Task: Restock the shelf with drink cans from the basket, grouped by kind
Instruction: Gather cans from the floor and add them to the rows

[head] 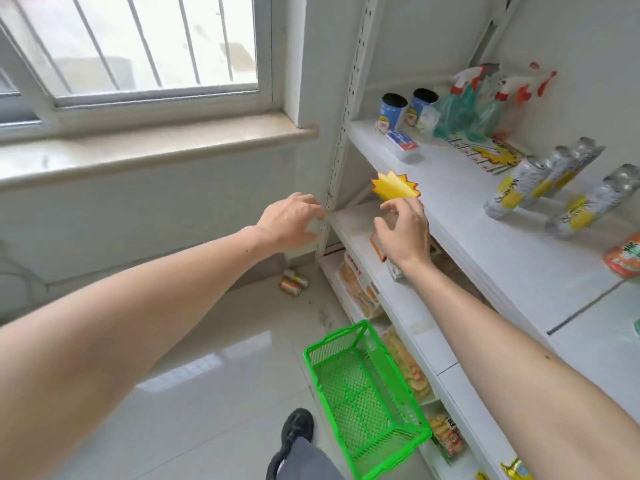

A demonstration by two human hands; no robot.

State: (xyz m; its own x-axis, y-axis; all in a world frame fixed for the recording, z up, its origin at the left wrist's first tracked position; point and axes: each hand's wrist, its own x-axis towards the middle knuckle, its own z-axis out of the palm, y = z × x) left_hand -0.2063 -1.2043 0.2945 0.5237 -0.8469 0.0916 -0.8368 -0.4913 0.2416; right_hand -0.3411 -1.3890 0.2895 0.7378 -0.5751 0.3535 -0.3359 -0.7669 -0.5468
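1. Five or so silver-yellow cans (519, 188) are standing grouped on the shelf (460, 216); one orange can (625, 254) is lying beside them.
2. We are seeing the green basket (363, 393) empty on the floor, restocking seemingly near done.
3. Two cans (293, 282) are lying on the floor by the upright, perhaps left to shelve.
4. Left hand (291, 220) is hovering, fingers relaxed; right hand (403, 230) is reaching toward the yellow starburst tag (394, 185), fingers loose, grasping nothing clearly.

- Left hand (294, 220) — reached well forward on a bare, nearly straight arm, back of the hand up, fingers loosely curled.
- Right hand (403, 230) — also stretched forward, just beside the left, fingers spread and bent, thumb out to the left.
- A dark shoe (296, 431) and grey trouser leg show below.
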